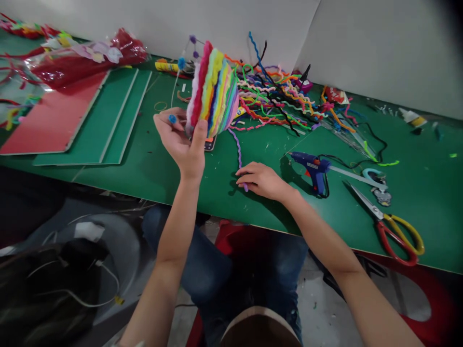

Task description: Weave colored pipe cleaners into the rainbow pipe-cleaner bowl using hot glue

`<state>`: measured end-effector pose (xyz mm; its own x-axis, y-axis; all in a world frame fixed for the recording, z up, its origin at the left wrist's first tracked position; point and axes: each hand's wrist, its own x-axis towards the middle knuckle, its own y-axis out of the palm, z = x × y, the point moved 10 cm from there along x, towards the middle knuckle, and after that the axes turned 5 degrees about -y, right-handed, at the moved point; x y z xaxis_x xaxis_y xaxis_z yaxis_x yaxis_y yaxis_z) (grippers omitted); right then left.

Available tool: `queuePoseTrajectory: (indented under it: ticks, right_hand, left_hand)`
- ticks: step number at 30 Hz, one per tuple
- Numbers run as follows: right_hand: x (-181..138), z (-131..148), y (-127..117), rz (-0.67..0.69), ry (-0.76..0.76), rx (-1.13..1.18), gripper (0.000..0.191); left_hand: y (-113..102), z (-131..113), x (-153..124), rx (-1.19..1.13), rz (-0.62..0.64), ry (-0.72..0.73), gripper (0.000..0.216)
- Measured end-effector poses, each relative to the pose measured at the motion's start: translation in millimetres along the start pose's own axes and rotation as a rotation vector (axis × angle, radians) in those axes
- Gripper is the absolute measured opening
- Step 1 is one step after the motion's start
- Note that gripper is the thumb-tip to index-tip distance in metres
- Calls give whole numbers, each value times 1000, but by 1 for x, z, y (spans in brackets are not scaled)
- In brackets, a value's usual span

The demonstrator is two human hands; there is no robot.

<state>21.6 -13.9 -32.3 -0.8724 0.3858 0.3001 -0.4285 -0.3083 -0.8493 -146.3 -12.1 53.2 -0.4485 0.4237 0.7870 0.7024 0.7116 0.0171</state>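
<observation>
My left hand [188, 144] is raised above the table, its thumb and fingers closed on a craft piece [213, 91] built of rows of fuzzy pipe cleaners in pink, yellow, orange, blue and green. Thin stems with blue and purple pom-poms [181, 62] stick out on its left side. Low over the table's front part, my right hand [263, 180] has its fingers closed around the near end of a purple pipe cleaner [238, 147]. That strand runs up toward the craft piece; whether it joins it I cannot tell. A phone [210, 143] is partly hidden behind my left hand.
A pile of coloured pipe cleaners [278, 96] lies at the back. On the right are a blue glue gun [313, 168] and large scissors [383, 217] with red and yellow handles. Green boards [119, 115], a red board [54, 115] and a red wrapped bundle [79, 62] lie left.
</observation>
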Motion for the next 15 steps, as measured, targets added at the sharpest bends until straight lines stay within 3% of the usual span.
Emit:
queuePoseTrajectory:
  ticks: [2, 4, 6, 8, 10, 12, 15]
  right_hand:
    - [-2, 4, -26, -169, -9, 135, 20]
    - [-14, -5, -66, -483, 90, 274, 27]
    - [-37, -21, -100, -820, 230, 444, 34]
    - [-52, -35, -113, -967, 326, 673, 39]
    - [-48, -42, -108, -892, 363, 904, 39]
    - [-39, -44, -95, -744, 391, 1089, 40]
    - [-31, -46, -73, -635, 422, 1257, 40]
  left_hand:
    - [1, 0, -1, -2, 13, -5, 31]
    - [7, 0, -2, 75, 78, -13, 32]
    - [22, -1, -7, 183, 233, -1, 35]
    - [45, -6, -19, 247, 456, 71, 37]
    - [68, -17, -38, 280, 681, 200, 35]
    - [82, -25, -54, 355, 807, 318, 31]
    - [85, -25, -57, 509, 766, 357, 32]
